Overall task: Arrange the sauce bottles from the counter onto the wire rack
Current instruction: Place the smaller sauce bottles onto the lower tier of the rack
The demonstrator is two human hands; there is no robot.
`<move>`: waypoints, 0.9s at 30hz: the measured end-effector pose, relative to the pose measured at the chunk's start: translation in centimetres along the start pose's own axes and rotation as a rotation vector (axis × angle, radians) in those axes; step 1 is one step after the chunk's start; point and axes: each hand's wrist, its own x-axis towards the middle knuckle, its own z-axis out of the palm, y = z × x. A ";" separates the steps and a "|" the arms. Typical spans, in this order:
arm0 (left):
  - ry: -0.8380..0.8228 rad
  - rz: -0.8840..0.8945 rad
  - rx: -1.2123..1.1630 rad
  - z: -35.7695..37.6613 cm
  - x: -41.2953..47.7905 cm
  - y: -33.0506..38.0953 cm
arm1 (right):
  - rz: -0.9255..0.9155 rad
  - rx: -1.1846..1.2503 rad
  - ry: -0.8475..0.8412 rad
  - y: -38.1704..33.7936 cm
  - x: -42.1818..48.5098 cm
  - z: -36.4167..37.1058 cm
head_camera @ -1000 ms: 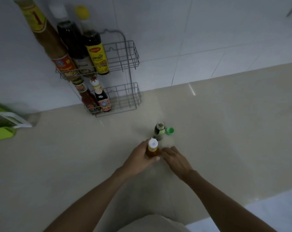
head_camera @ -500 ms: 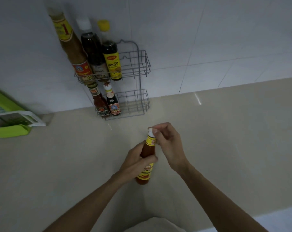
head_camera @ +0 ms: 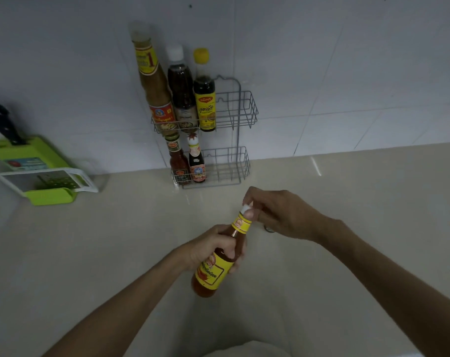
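A: What do we have in hand?

B: Left hand (head_camera: pixel 213 247) wraps the middle of the chili sauce bottle (head_camera: pixel 217 264) — red sauce, yellow label, tilted, neck pointing up and away from us. It's held above the counter (head_camera: pixel 90 253), not resting on it.

A: Right hand?

B: Right hand (head_camera: pixel 283 215) is pinched on the white cap (head_camera: pixel 245 208), fingers closed around the top of the neck. Both hands are on the same bottle.

A: Rack status?

B: Wire rack (head_camera: pixel 240 117) stands against the tiled wall, two tiers. Top tier, left side: tall brown sauce bottle (head_camera: pixel 154 86), dark bottle with white cap (head_camera: pixel 181 91), dark bottle with yellow cap (head_camera: pixel 204 99), touching in a row. Bottom tier, left side: small red sauce bottle (head_camera: pixel 177 162) and small dark bottle (head_camera: pixel 196 163) side by side. We see the right part of both tiers free.

A: Anything else on the counter?

B: Green knife block (head_camera: pixel 28 155) with a white-framed slicer (head_camera: pixel 48 180) far left, well apart from the rack. Something small shows just under the right hand — can't tell what.
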 end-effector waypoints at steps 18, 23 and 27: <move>0.736 -0.005 0.756 0.0 0.3 0.7 | 0.534 -0.171 0.047 -2.0 4.1 4.8; 0.438 0.075 0.315 -2.6 -0.5 -0.3 | 0.422 0.026 0.197 -2.6 8.3 0.2; 0.522 0.087 0.347 -3.2 0.1 -1.6 | 0.391 0.143 0.335 -3.1 9.8 -1.3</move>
